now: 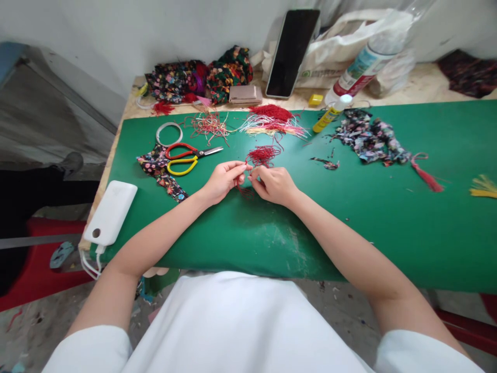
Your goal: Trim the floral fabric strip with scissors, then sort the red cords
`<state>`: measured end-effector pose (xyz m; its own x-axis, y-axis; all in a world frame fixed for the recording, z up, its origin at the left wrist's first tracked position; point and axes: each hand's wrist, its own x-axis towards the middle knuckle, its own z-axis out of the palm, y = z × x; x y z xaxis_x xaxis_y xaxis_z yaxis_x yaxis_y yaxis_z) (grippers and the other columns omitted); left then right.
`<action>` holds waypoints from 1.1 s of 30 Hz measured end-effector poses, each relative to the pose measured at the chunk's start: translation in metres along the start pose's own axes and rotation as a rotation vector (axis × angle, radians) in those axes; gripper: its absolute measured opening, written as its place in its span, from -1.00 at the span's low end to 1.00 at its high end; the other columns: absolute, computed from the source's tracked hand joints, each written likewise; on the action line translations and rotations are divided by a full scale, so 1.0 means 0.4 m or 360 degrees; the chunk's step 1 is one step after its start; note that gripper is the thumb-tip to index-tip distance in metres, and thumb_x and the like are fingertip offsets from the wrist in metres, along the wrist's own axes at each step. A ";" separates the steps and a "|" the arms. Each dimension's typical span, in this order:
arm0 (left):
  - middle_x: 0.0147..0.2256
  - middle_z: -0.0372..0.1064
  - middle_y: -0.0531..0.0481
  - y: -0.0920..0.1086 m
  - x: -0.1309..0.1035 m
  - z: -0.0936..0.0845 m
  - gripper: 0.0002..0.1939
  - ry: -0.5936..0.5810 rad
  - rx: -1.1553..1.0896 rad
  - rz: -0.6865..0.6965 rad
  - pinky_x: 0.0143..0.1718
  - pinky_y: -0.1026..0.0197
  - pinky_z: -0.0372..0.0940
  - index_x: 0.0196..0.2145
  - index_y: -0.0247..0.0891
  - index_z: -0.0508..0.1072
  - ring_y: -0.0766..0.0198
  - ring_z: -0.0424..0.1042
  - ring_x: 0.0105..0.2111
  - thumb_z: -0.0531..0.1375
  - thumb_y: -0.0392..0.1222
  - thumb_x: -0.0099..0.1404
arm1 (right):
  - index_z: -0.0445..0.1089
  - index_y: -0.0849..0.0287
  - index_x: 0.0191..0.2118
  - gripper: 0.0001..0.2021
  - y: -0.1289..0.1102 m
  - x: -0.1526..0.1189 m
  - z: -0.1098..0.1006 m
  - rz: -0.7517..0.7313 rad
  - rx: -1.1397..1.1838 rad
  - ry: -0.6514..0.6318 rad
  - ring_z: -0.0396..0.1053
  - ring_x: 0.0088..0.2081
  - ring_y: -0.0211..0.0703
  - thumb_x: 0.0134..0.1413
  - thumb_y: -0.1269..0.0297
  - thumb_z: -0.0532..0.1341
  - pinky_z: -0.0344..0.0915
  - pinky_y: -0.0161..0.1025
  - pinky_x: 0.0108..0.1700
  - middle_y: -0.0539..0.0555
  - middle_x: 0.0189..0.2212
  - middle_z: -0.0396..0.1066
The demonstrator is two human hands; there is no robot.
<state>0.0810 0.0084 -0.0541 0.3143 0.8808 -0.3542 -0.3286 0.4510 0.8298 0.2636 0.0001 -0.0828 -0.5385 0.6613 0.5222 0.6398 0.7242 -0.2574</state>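
Observation:
My left hand (pixel 224 182) pinches a red tassel (pixel 244 191) between thumb and fingers, its threads hanging below the fingertips. Close beside it, my right hand (pixel 275 185) has its fingers curled and pressed together at the tassel's top; what lies in that pinch is too small to make out. Just beyond both hands is a small pile of red cords (pixel 263 155). Farther back lies a bundle of red, white and pink tassels (pixel 274 120), with loose reddish cords (pixel 209 127) to its left.
Scissors (pixel 183 159) lie on floral fabric (pixel 155 166) left of my hands, near a tape roll (pixel 170 134). A white power bank (pixel 111 212) rests at the left edge. Behind stand a phone (pixel 292 54), a glue stick (pixel 332 114) and a bottle (pixel 361 67). Fabric scraps (pixel 370 137) lie right.

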 end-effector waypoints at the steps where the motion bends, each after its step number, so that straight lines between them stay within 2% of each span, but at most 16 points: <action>1: -0.58 0.37 0.11 0.001 0.000 0.000 -0.90 -0.0003 -0.0002 0.0000 -0.47 0.39 0.19 -0.41 -0.36 0.53 0.53 0.26 -0.59 0.29 -0.38 0.29 | 0.27 0.11 -0.37 -0.78 -0.001 0.000 0.000 -0.0008 -0.0001 0.0000 0.26 -0.61 -0.25 0.35 0.29 0.03 0.06 -0.28 -0.49 0.01 -0.56 0.45; 7: -0.58 0.37 0.10 0.004 -0.001 0.002 -0.88 -0.0002 -0.0019 -0.0019 -0.47 0.38 0.20 -0.41 -0.36 0.53 0.52 0.25 -0.59 0.27 -0.40 0.31 | 0.33 0.12 -0.34 -0.78 0.000 0.000 -0.001 -0.0048 -0.0016 -0.0086 0.31 -0.59 -0.21 0.33 0.33 0.01 0.09 -0.27 -0.46 0.04 -0.52 0.50; 11: -0.57 0.38 0.09 0.005 -0.001 0.002 -0.86 -0.0009 -0.0030 -0.0017 -0.47 0.39 0.19 -0.40 -0.37 0.52 0.52 0.26 -0.59 0.24 -0.41 0.33 | 0.35 0.13 -0.35 -0.75 -0.001 0.001 0.000 -0.0112 -0.0073 -0.0078 0.28 -0.61 -0.24 0.32 0.34 -0.01 0.06 -0.29 -0.49 0.00 -0.58 0.44; 15: -0.61 0.34 0.12 0.006 -0.003 0.001 -0.89 -0.0009 -0.0020 -0.0029 -0.47 0.39 0.20 -0.39 -0.37 0.53 0.52 0.26 -0.59 0.26 -0.39 0.32 | 0.34 0.13 -0.37 -0.75 -0.003 0.003 -0.001 -0.0162 -0.0084 -0.0025 0.24 -0.63 -0.26 0.32 0.36 -0.01 0.04 -0.30 -0.52 -0.02 -0.60 0.41; 21: -0.62 0.34 0.12 0.010 -0.004 0.005 -0.84 0.0001 -0.0049 -0.0043 -0.49 0.41 0.20 -0.40 -0.39 0.54 0.53 0.27 -0.61 0.22 -0.43 0.34 | 0.29 0.12 -0.39 -0.78 -0.003 0.002 -0.001 -0.0125 -0.0040 -0.0106 0.21 -0.62 -0.27 0.29 0.37 0.01 0.03 -0.29 -0.50 -0.02 -0.60 0.41; 33: -0.63 0.33 0.11 0.013 -0.005 0.008 -0.79 0.0004 -0.0074 -0.0050 -0.50 0.42 0.19 -0.41 -0.40 0.55 0.53 0.26 -0.62 0.18 -0.46 0.37 | 0.23 0.11 -0.40 -0.81 -0.002 -0.002 -0.002 -0.0230 -0.0084 -0.0081 0.24 -0.62 -0.25 0.23 0.41 0.00 0.03 -0.29 -0.51 -0.03 -0.63 0.37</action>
<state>0.0815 0.0084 -0.0477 0.3228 0.8663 -0.3812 -0.3599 0.4848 0.7971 0.2638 -0.0011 -0.0824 -0.6533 0.5613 0.5082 0.5809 0.8020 -0.1390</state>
